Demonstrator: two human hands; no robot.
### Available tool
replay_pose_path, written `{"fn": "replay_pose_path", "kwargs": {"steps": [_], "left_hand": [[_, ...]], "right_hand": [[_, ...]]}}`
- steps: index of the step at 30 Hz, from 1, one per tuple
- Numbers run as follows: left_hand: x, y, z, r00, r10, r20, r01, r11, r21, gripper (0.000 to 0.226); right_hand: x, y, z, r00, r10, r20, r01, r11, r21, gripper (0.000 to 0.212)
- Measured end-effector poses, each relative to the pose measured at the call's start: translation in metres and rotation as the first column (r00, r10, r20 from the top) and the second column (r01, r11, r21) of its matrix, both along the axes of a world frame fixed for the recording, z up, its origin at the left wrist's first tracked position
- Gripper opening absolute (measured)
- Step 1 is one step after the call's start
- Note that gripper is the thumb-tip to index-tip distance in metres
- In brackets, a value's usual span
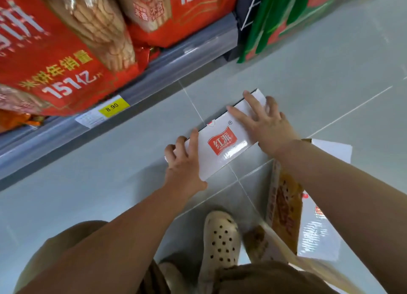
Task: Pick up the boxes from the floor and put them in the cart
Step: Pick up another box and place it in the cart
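1. Standing on the pale floor (88, 194) was a cream shoe (220, 238).
2. The left hand (184, 161) grasped one end of the white box (222, 148), which lay on the floor.
3. The right hand (266, 126) lay spread flat on its far end.
4. A shelf (154, 58) held red bags (55, 62) beyond.

Pale grey tiled floor (308, 78) reflects soft light; a low shelf (154, 58) on the left carries red snack bags (55, 58) and a yellow price tag (113, 107).
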State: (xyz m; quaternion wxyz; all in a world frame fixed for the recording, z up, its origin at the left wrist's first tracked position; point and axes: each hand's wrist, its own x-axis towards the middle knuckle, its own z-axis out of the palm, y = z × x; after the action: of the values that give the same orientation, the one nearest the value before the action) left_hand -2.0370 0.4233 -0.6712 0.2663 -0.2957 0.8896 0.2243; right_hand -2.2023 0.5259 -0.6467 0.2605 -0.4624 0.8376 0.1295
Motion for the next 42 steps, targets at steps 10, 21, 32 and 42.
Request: {"fn": "replay_pose_path", "kwargs": {"steps": [10, 21, 32, 42], "left_hand": [[0.0, 0.004, 0.001, 0.999, 0.048, 0.024, -0.049, 0.997, 0.054, 0.109], [0.025, -0.06, 0.027, 0.94, -0.325, 0.106, 0.329, 0.944, -0.024, 0.116], [0.068, -0.056, 0.132, 0.961, -0.263, 0.088, 0.264, 0.965, -0.002, 0.102], [0.124, -0.039, 0.267, 0.969, -0.246, 0.034, 0.245, 0.969, 0.015, 0.102]], "right_hand": [[-0.005, -0.001, -0.011, 0.998, 0.025, -0.062, -0.026, 1.0, -0.013, 0.095], [0.062, 0.026, -0.012, 0.985, -0.146, 0.092, 0.15, 0.988, -0.035, 0.094], [0.085, 0.035, 0.092, 0.978, -0.044, 0.205, 0.074, 0.987, -0.141, 0.097], [0.147, 0.054, 0.236, 0.949, -0.191, 0.252, 0.243, 0.95, -0.194, 0.096]]}}
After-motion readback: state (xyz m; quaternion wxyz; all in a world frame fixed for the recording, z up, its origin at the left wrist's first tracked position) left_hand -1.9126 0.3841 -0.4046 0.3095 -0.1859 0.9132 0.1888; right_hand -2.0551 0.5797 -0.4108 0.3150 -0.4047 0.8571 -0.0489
